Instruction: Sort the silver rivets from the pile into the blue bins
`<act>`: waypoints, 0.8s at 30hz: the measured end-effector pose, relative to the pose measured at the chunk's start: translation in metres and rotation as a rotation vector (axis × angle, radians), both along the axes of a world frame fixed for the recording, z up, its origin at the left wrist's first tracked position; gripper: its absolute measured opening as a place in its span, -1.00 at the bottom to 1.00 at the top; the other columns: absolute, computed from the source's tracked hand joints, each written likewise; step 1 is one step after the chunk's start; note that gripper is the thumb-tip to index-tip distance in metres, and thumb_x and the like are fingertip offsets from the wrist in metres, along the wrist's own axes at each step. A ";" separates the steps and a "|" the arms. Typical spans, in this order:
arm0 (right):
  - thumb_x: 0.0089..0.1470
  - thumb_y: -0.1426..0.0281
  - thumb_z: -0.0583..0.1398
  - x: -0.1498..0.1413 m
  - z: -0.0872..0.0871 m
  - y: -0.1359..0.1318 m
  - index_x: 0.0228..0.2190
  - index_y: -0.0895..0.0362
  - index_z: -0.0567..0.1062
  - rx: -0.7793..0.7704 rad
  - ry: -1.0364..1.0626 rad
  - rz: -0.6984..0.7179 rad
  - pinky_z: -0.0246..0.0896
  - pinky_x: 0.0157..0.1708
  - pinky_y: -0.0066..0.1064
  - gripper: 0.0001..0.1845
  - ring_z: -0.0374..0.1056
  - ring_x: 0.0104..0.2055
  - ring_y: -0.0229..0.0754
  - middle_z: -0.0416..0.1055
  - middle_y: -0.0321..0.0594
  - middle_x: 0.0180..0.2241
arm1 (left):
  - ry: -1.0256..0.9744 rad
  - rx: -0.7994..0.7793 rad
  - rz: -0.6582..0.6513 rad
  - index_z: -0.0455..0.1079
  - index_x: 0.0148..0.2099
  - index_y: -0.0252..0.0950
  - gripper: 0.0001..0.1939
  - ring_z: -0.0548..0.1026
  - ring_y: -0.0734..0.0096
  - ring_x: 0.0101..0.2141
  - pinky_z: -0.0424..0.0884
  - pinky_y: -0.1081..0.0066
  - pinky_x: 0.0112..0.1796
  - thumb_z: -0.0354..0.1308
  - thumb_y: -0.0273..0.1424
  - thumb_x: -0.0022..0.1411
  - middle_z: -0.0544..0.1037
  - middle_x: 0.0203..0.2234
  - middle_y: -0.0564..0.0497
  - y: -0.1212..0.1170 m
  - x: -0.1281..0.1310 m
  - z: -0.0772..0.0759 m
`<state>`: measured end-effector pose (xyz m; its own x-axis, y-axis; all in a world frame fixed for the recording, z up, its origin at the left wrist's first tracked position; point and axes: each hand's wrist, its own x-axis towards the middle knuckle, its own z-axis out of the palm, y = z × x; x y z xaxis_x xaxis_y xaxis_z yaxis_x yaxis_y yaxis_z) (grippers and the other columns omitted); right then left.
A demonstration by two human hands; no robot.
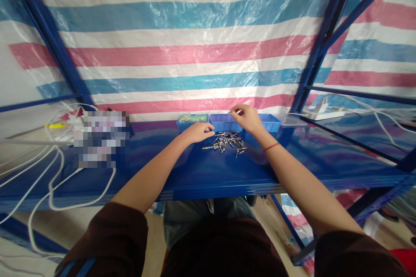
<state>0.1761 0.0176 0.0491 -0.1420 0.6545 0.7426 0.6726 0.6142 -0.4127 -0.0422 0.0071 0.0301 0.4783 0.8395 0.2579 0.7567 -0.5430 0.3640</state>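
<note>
Head view, then: what do your fingers have?

"My right fingers (231, 112) are pinched on one thin dark piece (229, 112), over the blue boxes. My left fingers (213, 130) are narrow, beside the pile; I can't tell if they hold anything."

"How many pins?"

"Too many overlap to count: one main heap of metal pins (227, 140), between and just nearer me than my fingers, plus one small cluster (240, 151) at its right."

"And boxes?"

"One box with green contents (194, 118) behind my left fingers. The blue compartments (224, 122) run on past my right hand, which blocks them, so one box or two, I can't say. One clear lid (294, 120) lies right of them on the bench (211, 177). White cables (55, 173) spread far left, beside a blurred patch; one white power strip (326, 113) sits far right."
</note>
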 end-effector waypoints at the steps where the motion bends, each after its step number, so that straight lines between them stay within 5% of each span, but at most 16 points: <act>1: -0.04 0.38 0.10 0.009 0.002 0.003 -0.44 0.19 0.55 0.023 0.028 -0.100 0.21 -0.35 -0.38 -0.77 0.37 -0.42 -0.18 0.52 -0.14 -0.41 | 0.046 -0.038 -0.032 0.44 -0.09 -0.31 -0.64 0.50 0.36 -0.27 0.33 0.44 -0.22 0.07 -0.22 0.13 0.57 -0.25 -0.04 -0.003 -0.001 0.003; 6: -0.03 0.34 0.08 0.056 -0.005 0.022 -0.32 0.21 0.55 -0.013 0.063 -0.537 0.20 -0.28 -0.27 -0.69 0.37 -0.30 -0.02 0.50 -0.01 -0.32 | 0.243 -0.309 -0.121 0.47 -0.11 -0.25 -0.49 0.49 0.37 -0.27 0.30 0.53 -0.30 0.18 -0.03 -0.04 0.57 -0.21 0.00 -0.014 -0.005 0.018; 10: -0.04 0.30 0.10 0.068 -0.017 0.033 -0.12 0.24 0.47 -0.037 -0.004 -0.676 0.17 -0.20 -0.17 -0.56 0.33 -0.18 0.06 0.44 0.09 -0.22 | 0.334 -0.367 -0.145 0.45 -0.08 -0.28 -0.48 0.49 0.37 -0.27 0.29 0.53 -0.32 0.20 -0.08 -0.05 0.56 -0.20 -0.04 -0.012 -0.008 0.019; 15: -0.02 0.31 0.08 0.056 -0.015 0.035 -0.14 0.24 0.45 0.002 -0.051 -0.500 0.18 -0.18 -0.20 -0.59 0.33 -0.18 0.03 0.44 0.04 -0.25 | 0.296 -0.218 -0.144 0.49 -0.21 -0.29 -0.74 0.50 0.41 -0.29 0.28 0.55 -0.33 0.11 -0.30 0.08 0.58 -0.28 -0.01 -0.004 -0.006 0.007; 24: 0.00 0.37 0.13 0.016 -0.009 0.016 -0.29 0.23 0.51 -0.132 -0.284 -0.065 0.20 -0.29 -0.36 -0.74 0.36 -0.34 -0.14 0.50 -0.09 -0.34 | 0.307 0.135 -0.091 0.50 -0.29 -0.30 -0.75 0.50 0.33 -0.29 0.29 0.47 -0.27 -0.02 -0.45 0.17 0.59 -0.34 -0.04 0.002 0.008 -0.010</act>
<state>0.1921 0.0339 0.0402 -0.2864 0.7569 0.5875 0.8085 0.5200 -0.2757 -0.0340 0.0095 0.0203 0.6222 0.7578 0.1962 0.7660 -0.6411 0.0469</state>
